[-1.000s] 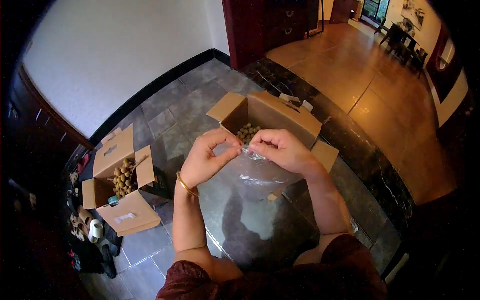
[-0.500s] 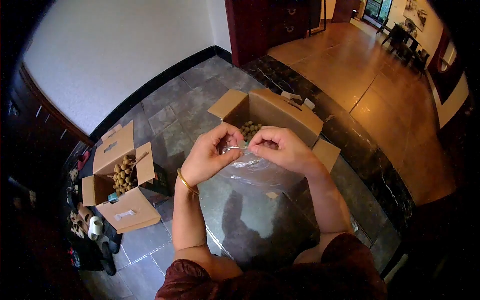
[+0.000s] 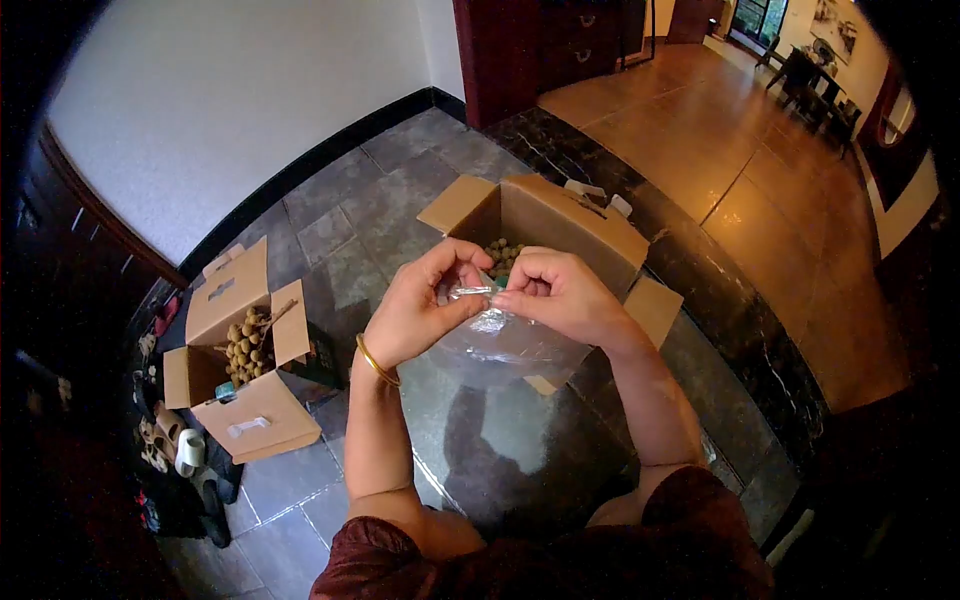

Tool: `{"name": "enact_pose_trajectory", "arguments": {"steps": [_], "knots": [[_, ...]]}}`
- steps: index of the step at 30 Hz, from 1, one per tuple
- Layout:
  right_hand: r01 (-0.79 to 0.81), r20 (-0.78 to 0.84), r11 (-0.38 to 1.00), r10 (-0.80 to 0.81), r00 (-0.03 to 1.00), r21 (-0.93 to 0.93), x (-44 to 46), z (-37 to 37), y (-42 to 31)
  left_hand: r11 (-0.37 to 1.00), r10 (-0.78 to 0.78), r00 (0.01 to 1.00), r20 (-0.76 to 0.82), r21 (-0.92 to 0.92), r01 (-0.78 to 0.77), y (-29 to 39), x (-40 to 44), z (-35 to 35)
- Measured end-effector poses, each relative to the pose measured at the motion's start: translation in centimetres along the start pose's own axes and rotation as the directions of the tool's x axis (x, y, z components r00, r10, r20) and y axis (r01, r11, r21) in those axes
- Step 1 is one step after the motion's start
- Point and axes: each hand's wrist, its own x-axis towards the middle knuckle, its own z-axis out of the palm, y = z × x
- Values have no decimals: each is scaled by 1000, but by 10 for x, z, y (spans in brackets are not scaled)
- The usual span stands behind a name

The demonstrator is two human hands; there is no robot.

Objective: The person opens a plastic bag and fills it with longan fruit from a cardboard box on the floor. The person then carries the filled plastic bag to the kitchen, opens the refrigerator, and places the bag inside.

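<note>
A clear plastic bag [image 3: 510,343] hangs from both hands, its gathered top pinched between my fingertips. My left hand [image 3: 425,305], with a gold bangle at the wrist, is closed on the left side of the gathered plastic. Close beside it, my right hand [image 3: 560,297] pinches the right side. Behind the hands stands an open cardboard box [image 3: 580,222] with round tan-brown fruits [image 3: 503,252] inside, apparently longans. The hands and the bag hide part of that box. What the bag holds, if anything, I cannot make out.
At left, a second open cardboard box [image 3: 265,425] holds a bunch of longan-like fruits [image 3: 247,345] on stems. Several shoes [image 3: 188,452] lie beside it along the left edge. A dark stone step [image 3: 700,290] borders the brown floor at right. A white wall [image 3: 260,110] rises behind.
Both hands stay close together on the plastic. The right hand has shifted slightly up and left, and the gathered top has been bunched a little differently. The boxes stay put.
</note>
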Motion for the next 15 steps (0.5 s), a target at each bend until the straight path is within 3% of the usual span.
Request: {"name": "enact_pose_trajectory", "arguments": {"steps": [3, 7, 10, 12, 14, 15], "knots": [[-10, -2, 999, 10, 1000, -52, 1, -1, 2, 999, 19, 1000, -7, -27, -19, -1, 0, 1], [-49, 36, 996, 46, 998, 77, 0, -4, 0, 1000, -26, 999, -36, -2, 26, -3, 1, 0], [-78, 72, 986, 68, 995, 149, 1, -3, 3, 989, 91, 989, -115, 125, -77, -3, 3, 1], [-31, 16, 987, 29, 999, 160, 3, 0, 11, 892, 322, 918, -233, 399, -212, 2, 6, 4], [-150, -30, 953, 164, 986, 265, 5, -2, 8, 870, 375, 862, -341, 450, -200, 7, 9, 5], [-203, -49, 926, 230, 972, 319, 6, -3, 6, 921, 299, 860, -414, 362, -146, 10, 6, 7]]}}
